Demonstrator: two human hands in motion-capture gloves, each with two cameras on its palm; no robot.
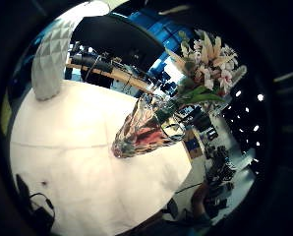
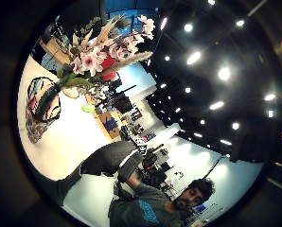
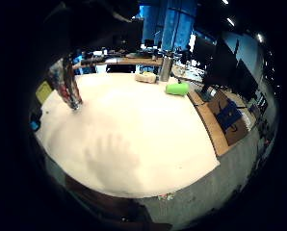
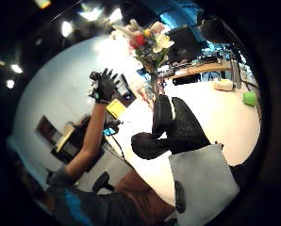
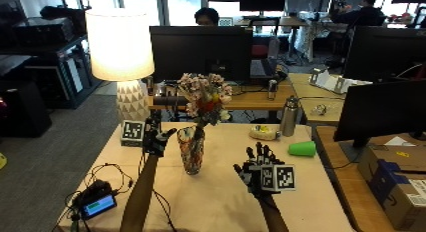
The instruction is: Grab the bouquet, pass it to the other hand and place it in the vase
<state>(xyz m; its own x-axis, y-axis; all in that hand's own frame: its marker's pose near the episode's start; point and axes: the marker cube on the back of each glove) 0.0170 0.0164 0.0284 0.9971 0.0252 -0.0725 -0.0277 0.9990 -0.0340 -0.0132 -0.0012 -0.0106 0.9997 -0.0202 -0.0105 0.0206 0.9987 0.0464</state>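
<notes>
The bouquet (image 5: 203, 96) of pink, white and red flowers stands upright with its stems in the patterned glass vase (image 5: 191, 149) in the middle of the white table (image 5: 219, 202). My left hand (image 5: 158, 139) hovers just left of the vase with fingers spread, touching nothing. To the right of the vase my right hand (image 5: 261, 169) is raised above the table, fingers straight and empty. The left palm views show the vase (image 1: 144, 128) and the bouquet (image 2: 103, 47) close by. The right thumb side view shows the left hand (image 4: 103, 87) open beside the bouquet (image 4: 147, 40).
A lit lamp (image 5: 120, 47) stands at the table's back left. A green cup (image 5: 303, 148), a metal bottle (image 5: 288, 117) and a pale object (image 5: 264, 133) are at the back right. A small device with cables (image 5: 98, 204) lies at the front left. Cardboard boxes (image 5: 393, 177) sit right of the table.
</notes>
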